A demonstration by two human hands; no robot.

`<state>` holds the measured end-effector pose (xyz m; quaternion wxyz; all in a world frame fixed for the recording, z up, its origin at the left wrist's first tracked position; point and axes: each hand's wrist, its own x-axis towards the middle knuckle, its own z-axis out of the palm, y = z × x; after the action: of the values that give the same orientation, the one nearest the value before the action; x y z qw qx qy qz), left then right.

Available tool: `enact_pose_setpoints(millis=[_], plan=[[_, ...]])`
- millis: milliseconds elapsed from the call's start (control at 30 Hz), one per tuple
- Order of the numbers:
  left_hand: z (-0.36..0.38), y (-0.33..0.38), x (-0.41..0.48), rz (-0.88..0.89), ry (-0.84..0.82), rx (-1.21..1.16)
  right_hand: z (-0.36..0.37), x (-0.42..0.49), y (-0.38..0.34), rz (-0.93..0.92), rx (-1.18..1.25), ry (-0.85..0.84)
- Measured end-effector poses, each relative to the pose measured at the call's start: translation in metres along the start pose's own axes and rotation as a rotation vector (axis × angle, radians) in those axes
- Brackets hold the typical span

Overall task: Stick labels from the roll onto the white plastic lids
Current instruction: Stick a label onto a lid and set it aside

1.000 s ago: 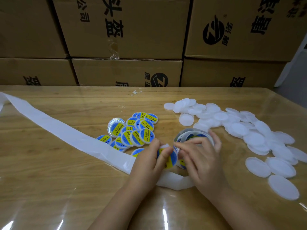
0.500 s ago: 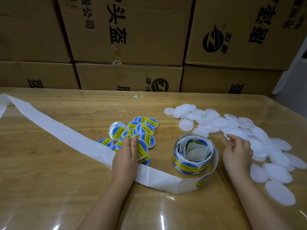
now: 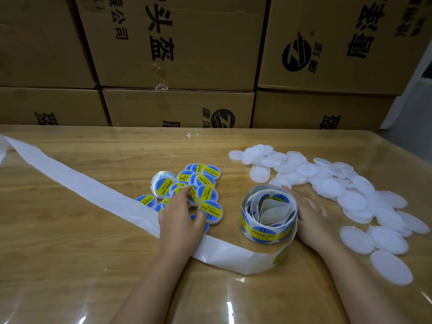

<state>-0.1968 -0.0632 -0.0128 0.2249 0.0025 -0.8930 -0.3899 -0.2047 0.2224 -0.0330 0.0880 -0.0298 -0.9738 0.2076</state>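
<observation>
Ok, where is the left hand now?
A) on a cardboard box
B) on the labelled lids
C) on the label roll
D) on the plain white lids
B: the left hand lies with its fingers on the blue-and-yellow labelled lids, left of the label roll.

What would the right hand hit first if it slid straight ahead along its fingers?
Probably the blank lids just ahead: the right hand lies flat beside the roll, aimed away from the person. Blur makes the exact line unsure.
</observation>
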Motion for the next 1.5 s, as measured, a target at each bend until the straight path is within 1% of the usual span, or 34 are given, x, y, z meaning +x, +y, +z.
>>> enact_pose_setpoints(millis=[67, 133, 167, 233, 300, 367, 467, 533, 633, 667, 700, 733, 767, 800, 833, 933, 1000, 1033, 1133, 1200, 1233, 1300, 1433, 1500], plan=[[0.000, -0.001, 0.001, 0.056, 0.060, 0.106, 0.000, -0.001, -0.001, -0.006, -0.023, -0.013], [0.000, 0.003, -0.002, 0.172, 0.065, 0.123, -0.001, -0.001, -0.002, -0.012, -0.032, -0.010], [0.000, 0.006, -0.004, 0.270, 0.033, 0.131, -0.001, -0.001, -0.003, -0.013, -0.027, -0.001], [0.001, 0.012, -0.011, 0.476, -0.085, 0.191, -0.003, -0.001, -0.005, -0.008, -0.025, 0.021], [0.003, 0.014, -0.017, 0.579, -0.212, 0.281, -0.002, 0.001, -0.005, 0.016, -0.034, 0.043], [0.005, 0.013, -0.017, 0.576, -0.272, 0.390, -0.002, 0.004, -0.006, 0.048, -0.050, 0.047], [0.008, 0.012, -0.015, 0.434, -0.384, 0.497, -0.001, 0.007, -0.008, 0.034, -0.067, 0.054], [0.012, 0.006, -0.014, 0.408, -0.395, 0.523, -0.003, 0.005, -0.010, 0.019, -0.081, 0.130], [0.007, 0.012, -0.015, 0.424, -0.328, 0.427, -0.010, 0.000, -0.011, 0.073, 0.032, 0.406], [0.006, 0.016, -0.015, 0.466, -0.268, 0.363, -0.011, -0.001, -0.011, 0.095, 0.024, 0.442], [0.005, 0.017, -0.015, 0.509, -0.201, 0.302, -0.012, -0.001, -0.011, 0.120, -0.001, 0.397], [0.004, 0.019, -0.016, 0.546, -0.162, 0.246, -0.013, -0.001, -0.012, 0.144, -0.033, 0.291], [0.002, 0.023, -0.016, 0.565, -0.160, 0.188, -0.013, -0.002, -0.013, 0.177, -0.063, 0.172], [0.000, 0.027, -0.018, 0.576, -0.166, 0.138, -0.013, -0.002, -0.013, 0.204, -0.089, 0.090], [-0.002, 0.031, -0.021, 0.582, -0.172, 0.095, -0.012, -0.002, -0.013, 0.217, -0.114, 0.064], [-0.002, 0.046, -0.034, 0.566, -0.176, -0.094, -0.015, -0.001, -0.015, 0.238, -0.162, 0.154], [0.001, 0.056, -0.045, 0.544, -0.212, -0.228, -0.016, -0.002, -0.015, 0.255, -0.168, 0.177], [0.004, 0.059, -0.050, 0.586, -0.225, -0.224, -0.015, -0.002, -0.015, 0.262, -0.179, 0.173], [0.013, 0.058, -0.056, 0.808, -0.216, -0.055, -0.013, -0.001, -0.015, 0.270, -0.224, 0.200], [0.017, 0.055, -0.054, 0.860, -0.236, -0.011, -0.012, -0.001, -0.013, 0.266, -0.126, 0.333], [0.018, 0.053, -0.053, 0.847, -0.257, -0.024, -0.012, -0.001, -0.013, 0.261, -0.012, 0.416], [0.018, 0.051, -0.052, 0.743, -0.325, -0.099, -0.012, -0.001, -0.013, 0.236, 0.243, 0.528], [0.016, 0.046, -0.048, 0.447, -0.380, -0.289, -0.012, -0.009, -0.029, 0.163, 0.630, 0.632], [0.018, 0.044, -0.046, 0.359, -0.385, -0.341, -0.015, -0.018, -0.046, 0.058, 0.720, 0.674]])
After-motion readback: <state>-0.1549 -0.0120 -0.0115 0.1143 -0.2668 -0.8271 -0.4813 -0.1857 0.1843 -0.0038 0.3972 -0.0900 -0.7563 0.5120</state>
